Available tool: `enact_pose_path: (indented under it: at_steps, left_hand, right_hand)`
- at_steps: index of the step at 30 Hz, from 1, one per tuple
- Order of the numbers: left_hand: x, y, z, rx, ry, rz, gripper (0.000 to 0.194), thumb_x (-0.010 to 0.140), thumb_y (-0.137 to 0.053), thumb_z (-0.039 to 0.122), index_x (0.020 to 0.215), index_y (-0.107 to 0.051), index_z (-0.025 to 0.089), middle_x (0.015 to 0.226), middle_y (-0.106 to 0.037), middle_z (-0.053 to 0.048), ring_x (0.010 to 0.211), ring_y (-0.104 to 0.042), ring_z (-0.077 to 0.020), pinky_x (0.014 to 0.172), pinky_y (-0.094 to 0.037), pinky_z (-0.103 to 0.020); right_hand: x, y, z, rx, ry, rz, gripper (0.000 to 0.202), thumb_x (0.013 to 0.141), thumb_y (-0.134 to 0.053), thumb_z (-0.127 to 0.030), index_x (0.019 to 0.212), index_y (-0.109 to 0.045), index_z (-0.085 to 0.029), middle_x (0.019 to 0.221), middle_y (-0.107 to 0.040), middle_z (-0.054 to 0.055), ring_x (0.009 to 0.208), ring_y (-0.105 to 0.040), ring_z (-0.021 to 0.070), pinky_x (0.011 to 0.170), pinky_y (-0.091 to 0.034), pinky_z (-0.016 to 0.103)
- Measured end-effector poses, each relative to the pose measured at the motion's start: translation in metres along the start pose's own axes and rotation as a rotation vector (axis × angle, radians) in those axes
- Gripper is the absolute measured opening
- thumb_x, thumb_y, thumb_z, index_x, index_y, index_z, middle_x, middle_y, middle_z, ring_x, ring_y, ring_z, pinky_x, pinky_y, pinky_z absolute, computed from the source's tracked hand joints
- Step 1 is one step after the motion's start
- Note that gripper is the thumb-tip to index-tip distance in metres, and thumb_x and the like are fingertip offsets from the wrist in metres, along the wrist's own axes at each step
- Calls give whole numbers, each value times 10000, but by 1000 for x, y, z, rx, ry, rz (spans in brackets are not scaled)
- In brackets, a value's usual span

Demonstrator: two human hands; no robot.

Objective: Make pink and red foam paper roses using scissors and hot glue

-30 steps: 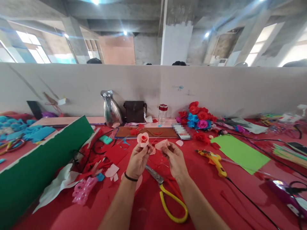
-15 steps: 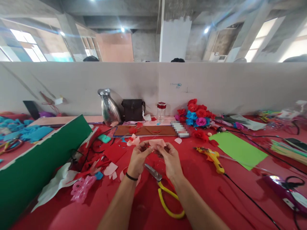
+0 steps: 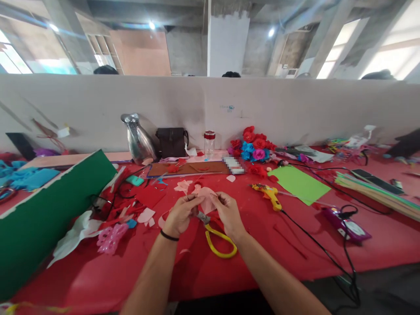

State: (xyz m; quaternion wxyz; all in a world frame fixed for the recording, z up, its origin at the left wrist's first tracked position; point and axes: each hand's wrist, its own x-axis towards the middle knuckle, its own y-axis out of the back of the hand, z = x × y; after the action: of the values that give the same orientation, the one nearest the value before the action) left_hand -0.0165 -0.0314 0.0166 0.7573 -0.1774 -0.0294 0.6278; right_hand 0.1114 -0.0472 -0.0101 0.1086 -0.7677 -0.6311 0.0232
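Observation:
Between my two hands is a thin pink paper petal (image 3: 207, 202), spread out and pinched at both sides. My left hand (image 3: 180, 214), with a black band at the wrist, grips its left edge between thumb and fingers. The right edge is pinched by my right hand (image 3: 229, 213). Just below the petal, scissors with yellow handles (image 3: 220, 253) lie on the red table, their blades partly hidden behind my hands. Pink petal pieces (image 3: 183, 187) lie beyond my left hand, and more pink cut pieces (image 3: 146, 215) lie to its left.
A yellow glue gun (image 3: 267, 194) and a green sheet (image 3: 299, 183) lie to the right. Paper flowers (image 3: 257, 146), a lidded jar (image 3: 209, 143), a black bag (image 3: 171, 142) and a metal jug (image 3: 138, 140) stand at the back. A green board (image 3: 62, 218) borders the left side.
The pink petal, folded flat before, is now opened out and hangs lower between my fingers. My view has shifted, showing more of the table's front edge and right side.

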Motion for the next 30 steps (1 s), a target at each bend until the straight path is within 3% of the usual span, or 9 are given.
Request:
enact_pose_path:
  at_steps: [9, 12, 14, 16, 18, 22, 25, 27, 30]
  left_hand:
    - [-46, -4, -22, 43, 43, 110, 173, 526, -764, 227, 548, -610, 152, 415, -420, 61, 348, -274, -25, 360, -172, -194]
    - [-56, 1, -21, 32, 55, 160, 200, 515, -763, 215, 537, -579, 141, 404, -400, 75, 330, -260, -9, 353, -156, -176]
    - [-61, 5, -21, 24, 67, 192, 233, 495, -770, 212, 540, -553, 141, 395, -402, 84, 317, -243, -2, 347, -145, -167]
    - [-65, 10, -21, 20, 63, 219, 252, 480, -772, 209, 560, -542, 144, 407, -441, 79, 306, -242, 1, 340, -146, -162]
    - [-65, 15, -21, 11, 44, 237, 263, 477, -770, 214, 582, -539, 146, 435, -485, 72, 298, -245, 5, 335, -153, -157]
    - [-56, 26, -12, -6, 17, 271, 287, 471, -781, 229, 585, -531, 146, 427, -484, 78, 288, -245, 9, 334, -161, -153]
    - [-40, 33, 4, -17, -12, 317, 303, 474, -783, 224, 588, -512, 150, 407, -453, 95, 285, -245, 6, 333, -154, -152]
    - [-29, 36, 17, -22, -25, 352, 296, 493, -771, 209, 599, -499, 159, 404, -442, 106, 280, -246, 1, 330, -153, -153]
    - [-20, 37, 35, -24, -36, 392, 293, 521, -753, 190, 607, -474, 171, 391, -409, 122, 270, -239, -4, 325, -147, -155]
  right_hand:
    - [-38, 17, 0, 12, -159, -58, 372, 728, -549, -527, 564, -474, -201, 501, -456, -53, 470, -444, 107, 523, -425, 246]
    - [-45, 37, -1, -345, -61, -96, 296, 799, -492, -446, 644, -537, -198, 588, -547, -10, 561, -528, 144, 604, -441, 278]
    - [-49, 50, -2, -700, 44, -204, 159, 743, -600, -336, 791, -609, -185, 773, -631, 47, 756, -588, 194, 731, -432, 311]
    - [-50, 59, -3, -929, 80, -340, 283, 657, -683, -211, 932, -624, -178, 963, -638, 95, 943, -572, 236, 835, -394, 331]
    - [-47, 62, -4, -984, 52, -422, 363, 629, -684, -125, 983, -620, -175, 1024, -631, 110, 991, -566, 243, 843, -386, 316]
    - [-35, 60, -6, -922, -20, -427, 355, 587, -672, -77, 930, -634, -162, 795, -668, 56, 730, -624, 201, 640, -424, 258]
    - [-34, 57, -10, -816, -73, -379, 356, 635, -641, -129, 988, -618, -166, 685, -648, 12, 568, -591, 158, 495, -400, 229]
    - [-42, 55, -14, -557, -148, -317, 386, 645, -671, -184, 1024, -602, -193, 719, -649, 3, 570, -580, 139, 471, -397, 213]
    - [-65, 52, -21, -23, -335, -250, 374, 573, -772, -292, 901, -607, -223, 716, -624, -21, 525, -517, 92, 417, -345, 175]
